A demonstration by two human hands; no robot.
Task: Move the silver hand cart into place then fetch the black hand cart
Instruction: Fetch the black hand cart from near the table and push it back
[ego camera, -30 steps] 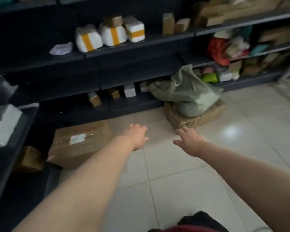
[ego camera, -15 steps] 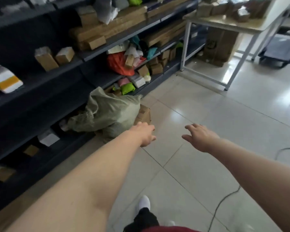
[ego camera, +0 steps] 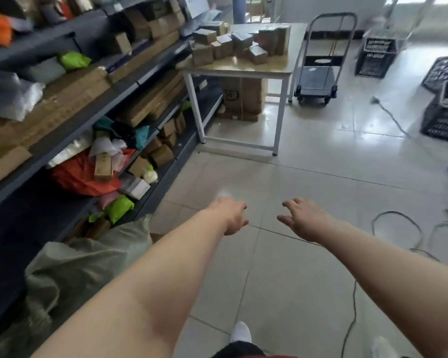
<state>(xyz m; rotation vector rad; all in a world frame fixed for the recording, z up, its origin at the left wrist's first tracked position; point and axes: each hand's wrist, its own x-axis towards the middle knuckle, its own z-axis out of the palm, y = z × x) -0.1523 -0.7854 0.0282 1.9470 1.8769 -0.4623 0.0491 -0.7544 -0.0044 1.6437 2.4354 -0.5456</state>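
- Left hand (ego camera: pixel 230 215) and right hand (ego camera: pixel 303 219) are both reaching forward over bare floor tile, fingers loose and slightly spread, grasping nothing and touching nothing.
- Hand cart (ego camera: pixel 317 78) is standing well ahead of the hands and a little to the right, just past the far right leg of the white-legged table (ego camera: pixel 290 71), with its loop handle (ego camera: pixel 331 15) upright.
- The deck is reading dark and the tube pale. I am taking it for the black hand cart, though blur is making the colour unsure. No silver cart is showing.
- Step in hand, as I judge it: walking over to fetch that cart.
- Doing it well is meaning: passing right of the table corner, coming square to the handle end, taking the tube with both hands, and only then rolling.
- Floor hazards: a looping cable (ego camera: pixel 419 233) is lying just right of the right hand. A second cable (ego camera: pixel 396 120), with a plug end, is trailing ahead-right, near the cart's wheels. Either could be snagging a foot or a castor.
- Black plastic crates (ego camera: pixel 375 58) are sitting right of the cart and narrowing the turning room there.
- Stacked cartons (ego camera: pixel 243 99) are sitting under the table, and small cardboard boxes (ego camera: pixel 243 45) are crowding its top.
- Left of the left hand, dark shelving (ego camera: pixel 150 73) is running forward, stuffed with parcels, and a pale woven sack (ego camera: pixel 83 262) is slumping at its foot.
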